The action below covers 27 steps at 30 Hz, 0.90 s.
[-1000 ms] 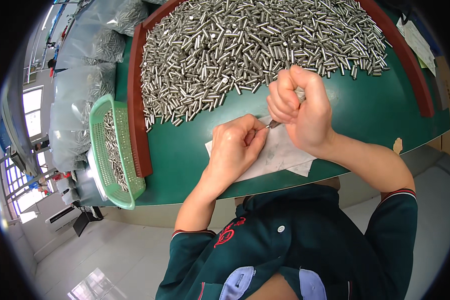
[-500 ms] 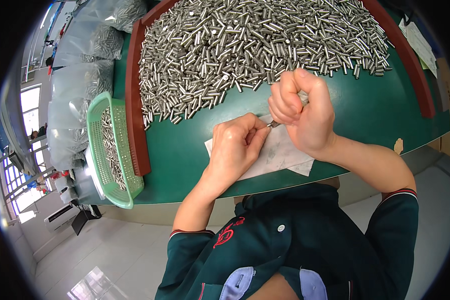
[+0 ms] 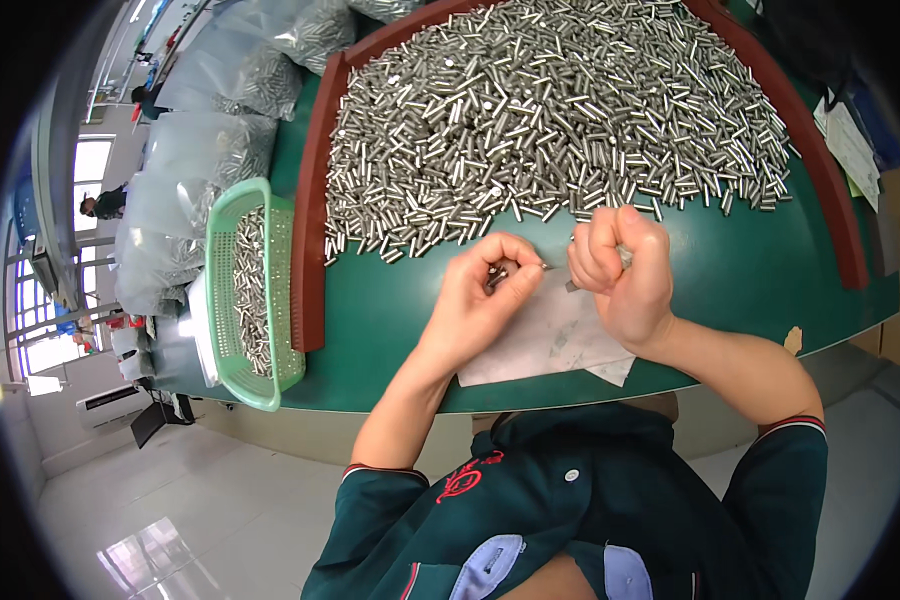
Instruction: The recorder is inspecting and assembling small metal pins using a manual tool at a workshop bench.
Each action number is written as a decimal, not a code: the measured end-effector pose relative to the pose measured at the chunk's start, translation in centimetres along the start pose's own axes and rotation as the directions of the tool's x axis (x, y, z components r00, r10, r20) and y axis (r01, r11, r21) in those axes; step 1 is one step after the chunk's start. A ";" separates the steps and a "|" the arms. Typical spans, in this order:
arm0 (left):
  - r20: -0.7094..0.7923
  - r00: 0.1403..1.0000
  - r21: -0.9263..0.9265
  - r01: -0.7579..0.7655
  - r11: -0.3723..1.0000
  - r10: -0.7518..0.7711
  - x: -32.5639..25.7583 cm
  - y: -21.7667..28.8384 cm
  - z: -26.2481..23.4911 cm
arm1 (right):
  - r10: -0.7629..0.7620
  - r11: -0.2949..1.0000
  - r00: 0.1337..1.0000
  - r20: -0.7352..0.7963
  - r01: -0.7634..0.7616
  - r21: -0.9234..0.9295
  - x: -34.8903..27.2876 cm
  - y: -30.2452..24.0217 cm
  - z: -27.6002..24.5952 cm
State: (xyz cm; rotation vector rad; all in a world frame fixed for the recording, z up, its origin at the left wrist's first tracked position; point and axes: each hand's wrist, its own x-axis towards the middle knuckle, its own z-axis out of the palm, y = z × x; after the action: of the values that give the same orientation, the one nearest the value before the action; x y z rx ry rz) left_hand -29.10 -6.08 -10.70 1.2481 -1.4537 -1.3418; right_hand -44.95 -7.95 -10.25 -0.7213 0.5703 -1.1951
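Over a white cloth or paper sheet [image 3: 530, 345] on the green tabletop, both of my hands are raised close together. My left hand [image 3: 475, 305] is curled, thumb and index finger pinched, with short metal pins [image 3: 496, 276] showing inside the curl. A hand's width to its right, my right hand [image 3: 628, 285] makes a fist around something mostly hidden; only a small grey tip [image 3: 571, 287] pokes out toward the left hand. Beyond the hands lies a wide heap of shiny metal pins [image 3: 570, 120].
Red-brown rails [image 3: 312, 230] border the heap. Left of them stands a green perforated basket [image 3: 288, 360] part-filled with pins. Clear plastic bags of pins [image 3: 210, 145] line the far left. Papers [image 3: 850, 150] lie beyond the right rail. A distant person [image 3: 105, 204] shows at left.
My hands have moved apart; the grey tip that met my left fingertips is now away from them. Pins now show in my left hand's curl. The whole view has shifted.
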 end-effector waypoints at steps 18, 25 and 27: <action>-0.067 0.963 -0.523 0.190 0.831 -0.262 1.4 0.1 -2.6 | 0.035 0.999 0.999 0.020 -0.036 0.019 0.2 -0.2 -0.3; -0.010 0.894 0.836 -0.237 0.494 0.447 2.5 -0.4 -1.3 | 0.052 0.999 0.998 0.032 -0.053 0.010 0.2 -0.3 0.0; 0.037 0.905 0.849 -0.252 0.464 0.424 2.4 0.3 -1.2 | 0.052 0.998 0.998 0.032 -0.053 0.028 0.3 -0.3 -0.2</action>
State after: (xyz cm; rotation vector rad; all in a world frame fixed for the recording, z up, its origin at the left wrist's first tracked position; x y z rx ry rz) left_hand -28.49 -8.75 -10.44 1.4631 -2.1789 -0.1466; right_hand -45.23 -8.31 -10.17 -0.6951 0.5414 -1.1393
